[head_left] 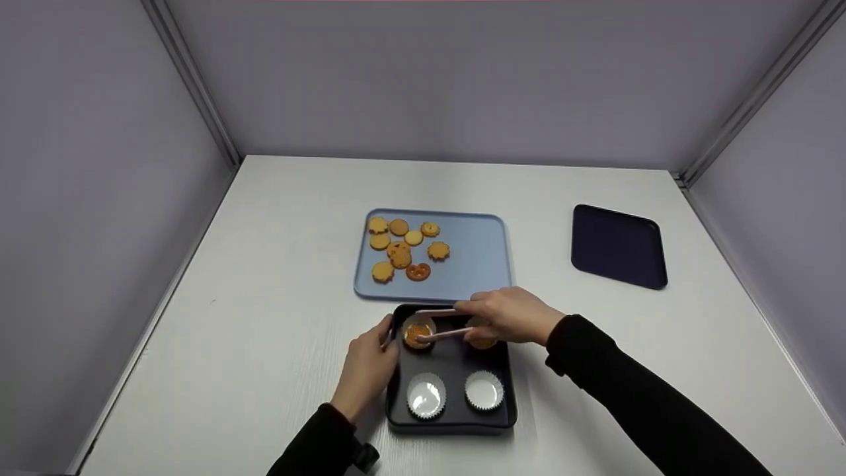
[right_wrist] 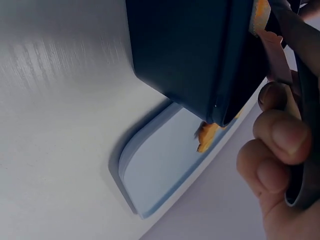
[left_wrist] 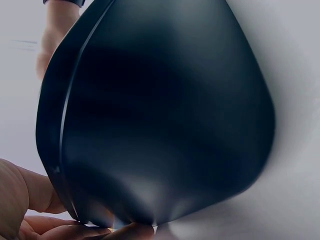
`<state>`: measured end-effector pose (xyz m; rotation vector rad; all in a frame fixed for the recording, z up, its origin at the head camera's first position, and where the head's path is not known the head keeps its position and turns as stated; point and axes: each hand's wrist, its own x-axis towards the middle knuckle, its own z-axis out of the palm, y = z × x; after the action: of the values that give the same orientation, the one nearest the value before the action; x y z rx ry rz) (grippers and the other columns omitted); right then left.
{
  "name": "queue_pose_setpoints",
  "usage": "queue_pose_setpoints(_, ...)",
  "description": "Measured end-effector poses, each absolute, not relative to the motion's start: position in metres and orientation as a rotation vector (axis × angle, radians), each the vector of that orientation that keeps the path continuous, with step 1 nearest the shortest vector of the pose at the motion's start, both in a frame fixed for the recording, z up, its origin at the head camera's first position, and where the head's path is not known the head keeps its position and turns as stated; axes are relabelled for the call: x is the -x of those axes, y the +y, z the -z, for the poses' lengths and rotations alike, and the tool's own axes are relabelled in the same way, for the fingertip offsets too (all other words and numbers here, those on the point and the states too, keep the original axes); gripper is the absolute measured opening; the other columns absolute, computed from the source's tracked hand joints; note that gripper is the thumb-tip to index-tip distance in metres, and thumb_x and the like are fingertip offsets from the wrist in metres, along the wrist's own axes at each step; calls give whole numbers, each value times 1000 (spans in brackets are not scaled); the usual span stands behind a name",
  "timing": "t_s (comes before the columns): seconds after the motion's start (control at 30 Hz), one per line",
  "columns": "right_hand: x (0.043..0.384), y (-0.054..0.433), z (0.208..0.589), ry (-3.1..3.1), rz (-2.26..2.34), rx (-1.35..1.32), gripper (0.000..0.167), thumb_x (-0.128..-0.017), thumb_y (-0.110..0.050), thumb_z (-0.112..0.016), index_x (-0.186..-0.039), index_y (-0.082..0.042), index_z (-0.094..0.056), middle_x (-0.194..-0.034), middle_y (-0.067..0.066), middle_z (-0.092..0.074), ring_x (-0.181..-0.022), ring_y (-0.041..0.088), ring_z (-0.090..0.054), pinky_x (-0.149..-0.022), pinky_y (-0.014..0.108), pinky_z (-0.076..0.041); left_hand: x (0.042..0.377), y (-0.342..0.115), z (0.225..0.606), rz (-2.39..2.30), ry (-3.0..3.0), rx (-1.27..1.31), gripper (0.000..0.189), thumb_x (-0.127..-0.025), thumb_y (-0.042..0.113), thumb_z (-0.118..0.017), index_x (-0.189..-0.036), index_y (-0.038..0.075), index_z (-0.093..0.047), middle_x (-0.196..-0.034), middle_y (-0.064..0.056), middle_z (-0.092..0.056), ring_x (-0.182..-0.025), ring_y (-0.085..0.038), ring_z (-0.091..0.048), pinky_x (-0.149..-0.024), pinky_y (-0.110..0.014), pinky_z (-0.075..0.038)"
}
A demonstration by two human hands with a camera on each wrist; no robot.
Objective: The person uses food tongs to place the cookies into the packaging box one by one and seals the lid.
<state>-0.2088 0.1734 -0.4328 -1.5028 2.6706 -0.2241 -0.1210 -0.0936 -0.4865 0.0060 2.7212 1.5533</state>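
Observation:
My right hand [head_left: 512,316] pinches a pair of pink tongs [head_left: 444,335] above a deep black baking pan [head_left: 456,362]. The tips of the tongs reach into the far-left white paper cup [head_left: 429,318], at an orange-brown cookie [head_left: 415,332]; whether they grip it I cannot tell. Another cookie lies in the far-right cup, partly behind my right hand. Two near paper cups, the left one [head_left: 426,396] and the right one [head_left: 484,390], hold nothing. My left hand [head_left: 367,363] grips the pan's left side; in the left wrist view its thumb and fingers [left_wrist: 60,227] meet the pan's dark wall [left_wrist: 165,125].
Behind the pan lies a light-blue tray [head_left: 466,258] with several cookies on its left half, including a pretzel-shaped one [head_left: 418,272]. A dark navy tray [head_left: 618,246] lies at the far right of the white table [head_left: 264,264]. Grey partitions [head_left: 423,79] enclose the table.

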Motion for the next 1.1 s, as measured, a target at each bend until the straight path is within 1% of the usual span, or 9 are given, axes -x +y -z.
queue_pose_setpoints(0.23,211,177,429,2657,260,1471,45,-93,-40,-74,-128,-12,-67,-92,6,-69,-74,19,-65,-65,40,-56,122,-93,487,-1558,2711,2,52,-93,1,-59,-144,-8,-53,-140,-25,-59,-128,-40,-58,-107,-51,-48)
queue_pose_setpoints(0.4,214,185,422,2663,377,1491,45,-92,-41,-75,-127,-14,-67,-85,-1,-64,-70,12,-55,-64,36,-51,121,-93,487,-1552,2724,-17,51,-93,0,-59,-143,-8,-53,-139,-26,-59,-126,-40,-60,-104,-50,-50)
queue_pose_setpoints(0.5,216,191,418,2678,452,1505,48,-92,-40,-75,-130,-12,-67,-86,-3,-63,-69,10,-52,-65,35,-50,120,-94,488,-1548,2730,-42,51,-94,-1,-58,-144,-9,-53,-138,-27,-60,-124,-40,-61,-101,-48,-53)
queue_pose_setpoints(0.63,219,195,417,2732,488,1494,53,-91,-37,-76,-135,-10,-66,-89,-2,-66,-68,10,-54,-64,34,-51,120,-95,488,-1557,2729,-52,51,-94,-1,-58,-144,-9,-52,-138,-27,-60,-124,-40,-61,-102,-48,-52)
queue_pose_setpoints(0.77,225,198,420,2821,527,1433,53,-90,-36,-77,-135,-10,-65,-84,-1,-62,-66,11,-51,-61,34,-48,121,-95,489,-1568,2725,-42,51,-94,-1,-58,-143,-9,-53,-138,-26,-59,-125,-40,-60,-103,-49,-51)
queue_pose_setpoints(0.9,231,200,422,2875,567,1332,53,-91,-37,-77,-134,-9,-65,-78,3,-58,-66,12,-46,-61,34,-44,121,-95,490,-1567,2731,-21,50,-94,0,-59,-143,-8,-54,-136,-25,-61,-126,-40,-60,-104,-51,-50)
queue_pose_setpoints(1.0,237,200,425,2910,554,1214,55,-91,-38,-76,-135,-8,-64,-78,7,-60,-67,14,-47,-62,37,-45,120,-95,489,-1563,2733,-9,50,-93,1,-59,-143,-7,-54,-135,-26,-62,-125,-40,-60,-104,-51,-50)
queue_pose_setpoints(1.1,242,199,428,2944,524,1083,57,-92,-38,-75,-137,-7,-63,-82,7,-62,-69,18,-53,-65,41,-49,120,-95,488,-1563,2725,0,50,-94,2,-59,-143,-7,-54,-136,-26,-61,-125,-40,-60,-104,-51,-50)
